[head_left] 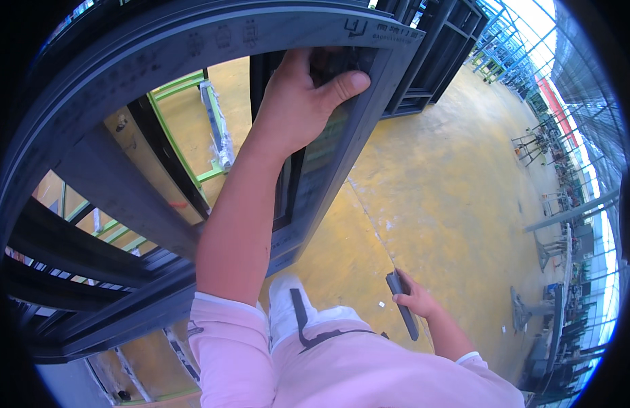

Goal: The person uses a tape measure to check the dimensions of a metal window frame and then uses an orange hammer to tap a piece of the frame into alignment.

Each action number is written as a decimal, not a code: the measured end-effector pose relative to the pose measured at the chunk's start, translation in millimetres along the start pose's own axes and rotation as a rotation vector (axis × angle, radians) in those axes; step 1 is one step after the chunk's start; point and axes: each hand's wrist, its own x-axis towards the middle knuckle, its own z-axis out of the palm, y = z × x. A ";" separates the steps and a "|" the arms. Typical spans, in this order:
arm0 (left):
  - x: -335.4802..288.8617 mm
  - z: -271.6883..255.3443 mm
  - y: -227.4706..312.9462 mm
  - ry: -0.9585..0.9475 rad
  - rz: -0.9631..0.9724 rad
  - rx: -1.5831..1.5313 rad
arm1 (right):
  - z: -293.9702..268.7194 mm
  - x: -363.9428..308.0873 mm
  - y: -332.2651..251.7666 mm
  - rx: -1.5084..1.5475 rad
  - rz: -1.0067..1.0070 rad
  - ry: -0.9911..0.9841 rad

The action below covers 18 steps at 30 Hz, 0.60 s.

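Observation:
A large dark grey window frame (pixel 389 88) with several bars stands tilted across the left of the head view. My left hand (pixel 298 105) grips it at the upper right corner, below the top rail. The thumb lies against the inner side, while the other fingers are mostly hidden behind the rail. Low at my right side, my right hand (pixel 420 300) is closed around a short dark grey profile strip (pixel 409 323). This strip hangs at a slant, apart from the frame.
More dark frames (pixel 430 61) stand behind the corner. Through the openings show a green rack (pixel 171 139) and a wrapped bar (pixel 216 122). A yellowish floor (pixel 451 183) stretches to the right, with a thin line across it. Workbenches and metal stands (pixel 532 309) line the far right.

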 end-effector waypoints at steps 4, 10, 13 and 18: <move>-1.0 -2.8 -4.2 -0.009 -0.135 -0.124 | 1.0 -13.8 21.5 0.000 0.079 0.080; -2.3 -0.1 -20.7 0.039 0.000 -0.056 | 1.8 -16.1 49.3 -0.009 0.163 0.137; -1.8 -4.2 -23.7 0.010 -0.072 -0.059 | 4.7 -4.3 50.8 0.016 0.154 0.168; -47.3 17.2 -34.7 0.561 0.039 0.106 | -1.7 19.0 30.8 0.048 0.057 0.281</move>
